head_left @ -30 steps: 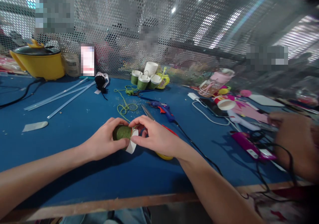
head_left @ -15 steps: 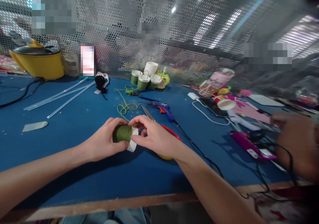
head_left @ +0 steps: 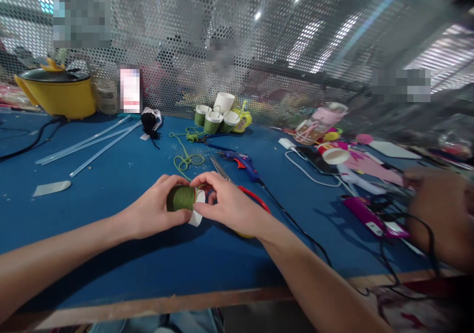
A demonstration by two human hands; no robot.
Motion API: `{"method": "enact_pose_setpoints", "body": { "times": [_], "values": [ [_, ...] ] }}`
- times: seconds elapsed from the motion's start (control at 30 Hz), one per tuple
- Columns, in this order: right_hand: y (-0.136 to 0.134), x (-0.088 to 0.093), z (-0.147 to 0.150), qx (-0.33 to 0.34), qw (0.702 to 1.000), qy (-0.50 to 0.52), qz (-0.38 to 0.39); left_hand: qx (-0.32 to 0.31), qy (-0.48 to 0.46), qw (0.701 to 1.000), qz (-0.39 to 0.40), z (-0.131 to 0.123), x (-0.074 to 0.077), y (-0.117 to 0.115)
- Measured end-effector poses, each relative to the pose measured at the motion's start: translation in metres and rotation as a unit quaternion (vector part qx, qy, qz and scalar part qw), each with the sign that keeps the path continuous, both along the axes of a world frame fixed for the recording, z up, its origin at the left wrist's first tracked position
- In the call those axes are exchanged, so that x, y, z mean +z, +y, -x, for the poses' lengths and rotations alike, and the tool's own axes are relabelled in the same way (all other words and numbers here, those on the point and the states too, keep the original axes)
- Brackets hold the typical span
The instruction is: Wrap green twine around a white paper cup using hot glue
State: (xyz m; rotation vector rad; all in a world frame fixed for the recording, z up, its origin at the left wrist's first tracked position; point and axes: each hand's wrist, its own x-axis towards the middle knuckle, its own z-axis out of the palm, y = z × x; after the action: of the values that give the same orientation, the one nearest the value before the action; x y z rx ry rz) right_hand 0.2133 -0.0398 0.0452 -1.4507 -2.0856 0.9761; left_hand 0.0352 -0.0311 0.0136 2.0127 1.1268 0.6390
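Green-wrapped cup (head_left: 196,218) lies between left fingers (head_left: 179,218), curled round its yarn (head_left: 181,198), and right fingers (head_left: 205,208), holding the bare white end; winding looks mostly done, 3 wrapped cups (head_left: 213,124) beyond.

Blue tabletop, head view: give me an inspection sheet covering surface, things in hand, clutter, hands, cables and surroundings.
Surface: blue tabletop, small scraps scattered.
Things in hand: green-wound cup with a bare white end.
Clutter: scissors, partly hidden; glue gun; translucent sticks; loose green yarn.
Hands: left hand grips the wound part; right hand pinches at the white end.
Cables: black cord from the glue gun; white cable to its right.
Surroundings: perforated screen behind; another person's hand at far right.
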Motion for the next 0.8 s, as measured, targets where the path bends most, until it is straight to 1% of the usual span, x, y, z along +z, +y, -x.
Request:
{"method": "enact_pose_setpoints", "body": {
  "times": [0.1, 0.23, 0.4, 0.47, 0.6, 0.8],
  "values": [
    [0.001, 0.000, -0.002, 0.003, 1.000, 0.019, -0.001, -0.020, -0.001, 0.999, 0.041, 0.001, 0.005, 0.004],
    [0.002, 0.001, -0.006, 0.012, 0.998, 0.060, 0.000, -0.064, 0.009, 0.995, 0.079, 0.003, 0.010, 0.014],
    [0.005, 0.000, -0.008, 0.014, 0.996, 0.085, 0.006, -0.126, 0.033, 0.987, 0.094, 0.004, 0.017, 0.026],
    [0.007, -0.002, -0.007, 0.005, 0.996, 0.087, 0.004, -0.137, 0.041, 0.986, 0.088, 0.004, 0.018, 0.028],
    [0.009, -0.006, -0.004, -0.009, 0.995, 0.096, 0.004, -0.118, 0.061, 0.990, 0.049, 0.002, 0.015, 0.027],
    [0.009, -0.007, -0.004, -0.012, 0.997, 0.077, -0.017, -0.064, 0.074, 0.995, -0.032, -0.002, 0.005, 0.019]
  ]
}}
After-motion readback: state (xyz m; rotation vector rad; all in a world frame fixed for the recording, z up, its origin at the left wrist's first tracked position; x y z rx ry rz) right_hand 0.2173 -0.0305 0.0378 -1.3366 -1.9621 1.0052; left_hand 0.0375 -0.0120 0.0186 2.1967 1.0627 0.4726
